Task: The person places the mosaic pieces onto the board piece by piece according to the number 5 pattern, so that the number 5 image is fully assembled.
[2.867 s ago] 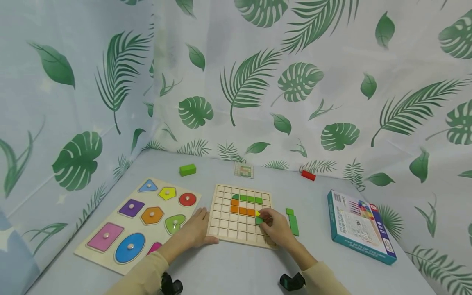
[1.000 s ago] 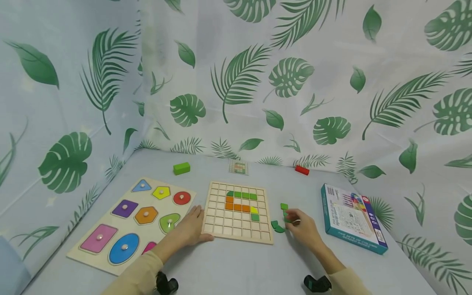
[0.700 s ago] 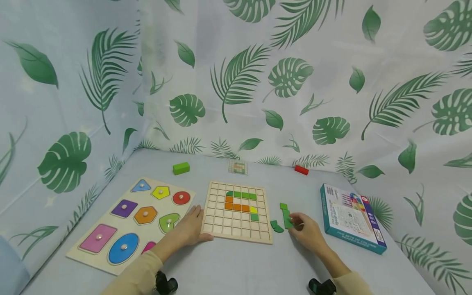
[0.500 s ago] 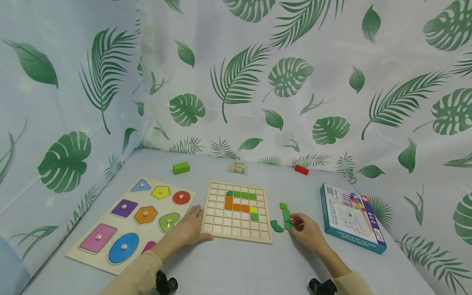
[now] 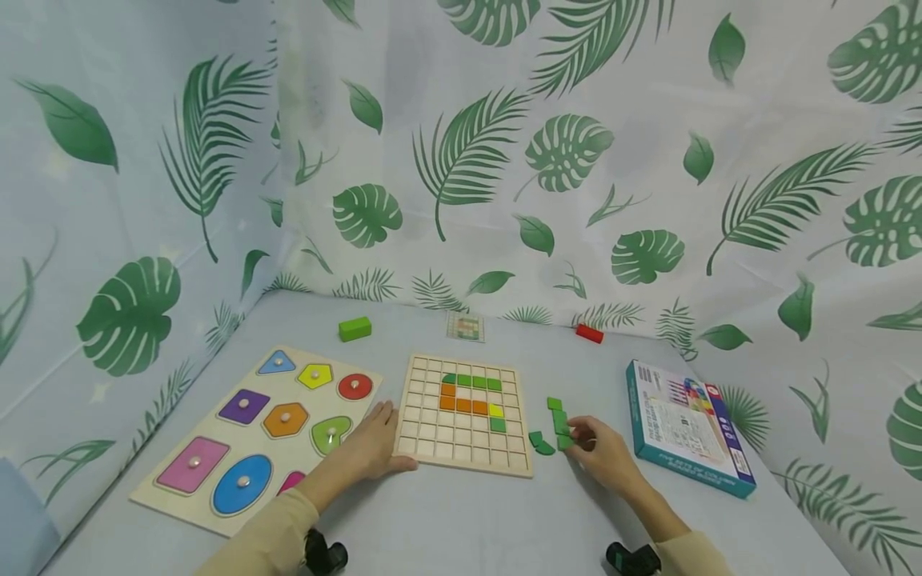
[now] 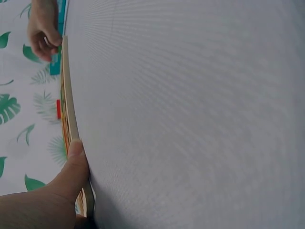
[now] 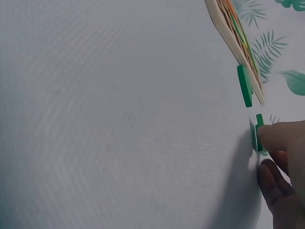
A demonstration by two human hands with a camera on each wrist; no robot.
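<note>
The wooden grid board (image 5: pixel 439 438) lies mid-table, with green, orange and yellow (image 5: pixel 495 410) tiles set in its upper cells. My left hand (image 5: pixel 370 448) rests at the board's left edge, fingers straight; its thumb (image 6: pixel 75 150) lies against the near edge in the left wrist view. To the right of the board, my right hand (image 5: pixel 603 456) pinches a small green square tile (image 5: pixel 564 442) at the lower end of a row of green tiles (image 5: pixel 559 422). Two curved green pieces (image 5: pixel 542 445) lie between that row and the board. Its fingertips are partly hidden.
A knobbed shape puzzle board (image 5: pixel 262 384) stands left of the left hand. On the right lies a teal-edged box (image 5: pixel 691 424). Along the back are a green block (image 5: pixel 354 328), a patterned card (image 5: pixel 466 326) and a red block (image 5: pixel 589 333). Leaf-printed cloth closes the back.
My right hand has left the board and moved right to the loose green tiles. The yellow tile now sits in its cell. Over the last half second the green square shifted slightly. My left hand stays put.
</note>
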